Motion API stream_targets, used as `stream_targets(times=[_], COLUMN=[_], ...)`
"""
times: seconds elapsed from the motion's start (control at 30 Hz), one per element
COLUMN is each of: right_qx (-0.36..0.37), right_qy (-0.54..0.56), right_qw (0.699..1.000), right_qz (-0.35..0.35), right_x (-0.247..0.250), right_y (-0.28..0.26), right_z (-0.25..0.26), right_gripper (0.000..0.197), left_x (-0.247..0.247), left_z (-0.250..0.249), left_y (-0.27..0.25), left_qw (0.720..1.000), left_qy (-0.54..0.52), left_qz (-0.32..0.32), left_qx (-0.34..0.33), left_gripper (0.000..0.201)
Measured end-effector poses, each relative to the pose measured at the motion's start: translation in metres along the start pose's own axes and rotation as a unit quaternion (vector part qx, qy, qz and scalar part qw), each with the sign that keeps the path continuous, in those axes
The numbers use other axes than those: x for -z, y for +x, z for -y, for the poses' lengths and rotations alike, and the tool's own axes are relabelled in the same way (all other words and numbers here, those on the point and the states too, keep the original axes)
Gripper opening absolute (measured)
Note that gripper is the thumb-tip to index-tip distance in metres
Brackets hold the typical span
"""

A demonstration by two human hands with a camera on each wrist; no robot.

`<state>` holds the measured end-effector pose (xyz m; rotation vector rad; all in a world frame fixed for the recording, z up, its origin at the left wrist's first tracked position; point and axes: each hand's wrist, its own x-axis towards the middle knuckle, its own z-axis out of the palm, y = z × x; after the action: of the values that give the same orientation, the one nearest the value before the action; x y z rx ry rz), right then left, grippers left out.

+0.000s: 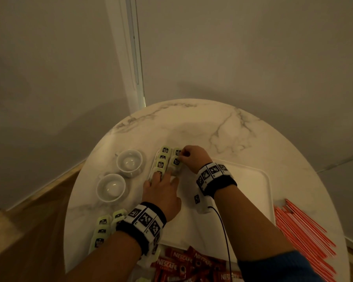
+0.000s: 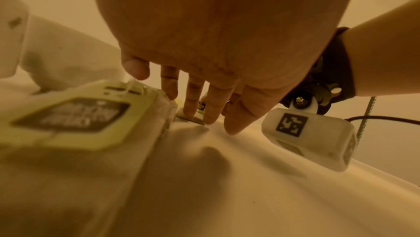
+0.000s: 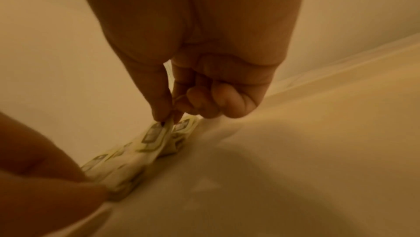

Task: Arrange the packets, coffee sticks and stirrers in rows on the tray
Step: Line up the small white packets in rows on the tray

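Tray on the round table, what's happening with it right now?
A person is lining up green packets along the far left edge of the white tray. The right hand pinches one packet in the second row, while the left hand steadies the near end with straight fingers. More packets, coffee sticks and orange stirrers wait on the table.

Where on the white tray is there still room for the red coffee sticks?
The tray is bare from the right hand across to its right rim. Its left end is crowded with green packets under both hands; the left hand presses there.
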<state>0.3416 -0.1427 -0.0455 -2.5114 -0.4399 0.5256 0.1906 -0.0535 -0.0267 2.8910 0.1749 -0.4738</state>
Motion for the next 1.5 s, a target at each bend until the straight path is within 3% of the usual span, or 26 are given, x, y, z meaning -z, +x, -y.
stream_targets(times=[0.27, 0.5, 0.63, 0.77, 0.97, 1.07, 1.13, 1.23, 1.3, 1.37, 1.5], right_qx=[-0.023, -0.037, -0.057, -0.065, -0.072, -0.081, -0.081, -0.052, -0.027, -0.014, -0.018], right_qy=[-0.001, 0.083, 0.172, 0.215, 0.167, 0.155, 0.145, 0.121, 0.067, 0.014, -0.036], right_qw=[1.000, 0.994, 0.980, 0.972, 0.982, 0.982, 0.984, 0.988, 0.992, 0.992, 0.989], right_qz=[-0.009, -0.061, -0.087, -0.061, 0.040, 0.072, 0.070, 0.083, 0.106, 0.128, 0.139], right_x=[-0.003, 0.005, 0.019, 0.017, -0.021, -0.033, -0.037, -0.043, -0.049, -0.058, -0.074], right_y=[0.005, -0.008, -0.037, -0.089, -0.166, -0.190, -0.200, -0.212, -0.218, -0.223, -0.231], right_z=[0.005, 0.002, -0.001, 0.004, 0.012, 0.020, 0.027, 0.038, 0.047, 0.054, 0.065], right_gripper=[0.009, 0.013, 0.014, 0.014, 0.015, 0.017, 0.018, 0.018, 0.018, 0.019, 0.021], left_x=[0.002, 0.015, 0.031, 0.033, 0.007, -0.012, -0.018, -0.022, -0.025, -0.028, -0.029], left_z=[0.001, 0.013, 0.037, 0.072, 0.126, 0.142, 0.148, 0.146, 0.140, 0.132, 0.116], left_y=[0.002, -0.006, -0.034, -0.075, -0.112, -0.119, -0.120, -0.120, -0.122, -0.122, -0.123], left_qw=[1.000, 0.999, 0.981, 0.948, 0.960, 0.961, 0.970, 0.976, 0.979, 0.987, 0.995], left_qy=[-0.010, -0.037, -0.190, -0.317, -0.269, -0.246, -0.194, -0.171, -0.180, -0.151, -0.076], left_qz=[0.012, -0.005, -0.005, -0.017, -0.018, -0.007, 0.037, 0.075, 0.042, -0.001, -0.024], left_qx=[-0.002, -0.021, -0.039, -0.017, 0.077, 0.123, 0.140, 0.113, 0.083, 0.058, 0.066], left_gripper=[0.057, 0.053, 0.038, 0.013, 0.002, 0.036, 0.055, 0.066, 0.069, 0.067, 0.040])
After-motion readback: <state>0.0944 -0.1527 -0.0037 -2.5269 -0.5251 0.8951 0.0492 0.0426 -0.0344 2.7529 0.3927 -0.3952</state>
